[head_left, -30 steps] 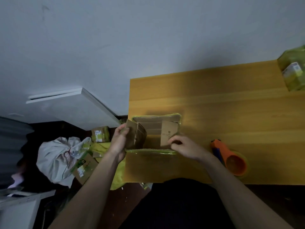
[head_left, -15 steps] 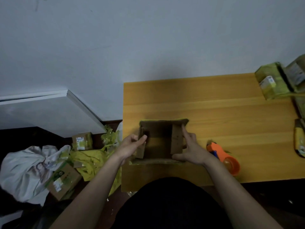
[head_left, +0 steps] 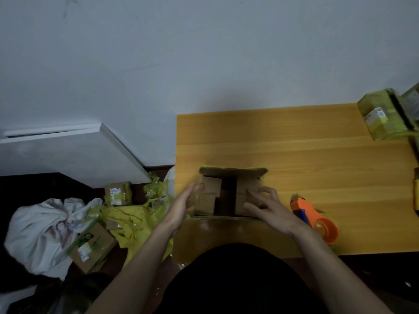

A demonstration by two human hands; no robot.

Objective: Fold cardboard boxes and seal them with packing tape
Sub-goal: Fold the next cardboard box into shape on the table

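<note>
1. The box [head_left: 229, 196] sits on the bench [head_left: 317, 168] directly between the two hands, near the bench's front-left corner. Its two side flaps are folded inward, with a dark gap left between them; the far flap stands up beyond the fingertips and the near flap hangs toward the person.

2. The left hand [head_left: 181, 206] lies flat against the box's left side, fingers straight and reaching onto the left flap. It presses rather than grips.

3. The right hand [head_left: 269, 208] rests on the right flap with fingers spread and slightly bent, pushing it down. It holds nothing.

4. The step in hand looks like closing the short flaps before the long ones. To do it well, press both flaps level with the box's rim, so the long flaps have a flat bed to land on.

5. Keep the left palm bracing the wall, or the light box may slide off toward the left edge.

6. Next, I judge, one hand should hold the side flaps down while the other brings the far flap over, then the near one, so the two edges meet along the middle without overlap.

7. The tape dispenser [head_left: 317, 219] lies just right of the right hand, within easy reach. Pick it up only once the seam is held shut.

8. Taped boxes [head_left: 383, 118] stand far right, beyond the right hand.
</note>
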